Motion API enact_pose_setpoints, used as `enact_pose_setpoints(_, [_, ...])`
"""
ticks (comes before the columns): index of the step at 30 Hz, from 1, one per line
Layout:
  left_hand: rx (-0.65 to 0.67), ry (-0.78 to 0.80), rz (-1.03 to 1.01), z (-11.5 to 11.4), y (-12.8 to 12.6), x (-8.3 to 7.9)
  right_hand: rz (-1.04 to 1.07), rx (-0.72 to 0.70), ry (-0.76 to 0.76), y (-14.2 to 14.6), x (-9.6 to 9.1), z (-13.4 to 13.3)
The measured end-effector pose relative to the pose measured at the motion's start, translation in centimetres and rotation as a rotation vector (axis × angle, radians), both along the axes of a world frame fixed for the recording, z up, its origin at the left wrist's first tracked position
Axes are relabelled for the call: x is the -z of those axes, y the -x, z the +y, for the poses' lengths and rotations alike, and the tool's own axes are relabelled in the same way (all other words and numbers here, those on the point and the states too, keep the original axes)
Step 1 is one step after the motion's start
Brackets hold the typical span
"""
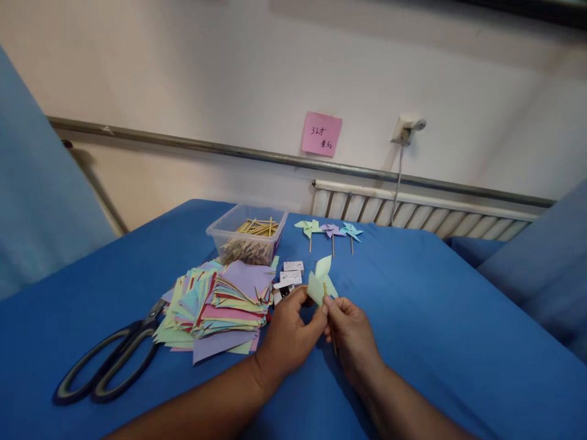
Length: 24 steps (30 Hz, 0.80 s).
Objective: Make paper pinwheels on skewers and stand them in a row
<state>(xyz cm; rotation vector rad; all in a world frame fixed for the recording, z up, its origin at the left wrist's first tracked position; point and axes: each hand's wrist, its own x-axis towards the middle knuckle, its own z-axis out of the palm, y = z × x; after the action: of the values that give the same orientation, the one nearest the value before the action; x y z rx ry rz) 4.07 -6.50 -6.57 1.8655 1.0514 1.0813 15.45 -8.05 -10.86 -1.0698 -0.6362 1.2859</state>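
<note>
A pale green paper pinwheel (323,280) is held up between my two hands above the blue cloth. My left hand (293,330) pinches its lower left side, with thumb and fingers closed on the paper. In my right hand (351,333) is a thin wooden stick (325,288), its top end lying against the pinwheel and its lower end showing below my fingers. Whether a pin joins stick and paper is hidden by my fingers. Just beyond my left hand are small white boxes (290,278), one of them open with dark bits inside.
Stacked cut paper (233,305) in several colours lies left of my hands, beside large dark-handled scissors (123,354). Behind the stack stands a clear plastic tub (247,235) of sticks. Three finished pinwheels (332,231) lie at the far side of the blue-covered table (435,318).
</note>
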Motion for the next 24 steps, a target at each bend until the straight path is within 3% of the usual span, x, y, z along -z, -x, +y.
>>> enact_pose_setpoints(4, [0.041, -0.007, -0.104, -0.3, 0.2, -0.4, 0.101, 0.018, -0.073, -0.1, 0.2, 0.2])
enact_pose_setpoints(10, [-0.153, 0.030, -0.327, 0.8, 0.8, 0.3, 0.338, -0.030, 0.002, -0.3, 0.0, 0.5])
enact_pose_setpoints(13, [-0.217, 0.137, -0.388, 1.6, 0.9, 0.3, 0.371, -0.057, 0.030, -0.4, -0.3, 0.4])
enact_pose_setpoints(18, [-0.082, 0.429, -0.509, 2.5, 0.8, -0.1, 0.360, -0.177, 0.070, 0.1, -0.6, -0.1])
enact_pose_setpoints(24, [-0.055, 0.499, -0.486, 2.6, 0.8, 0.0, 0.361, -0.280, 0.094, 0.7, -0.4, -0.5])
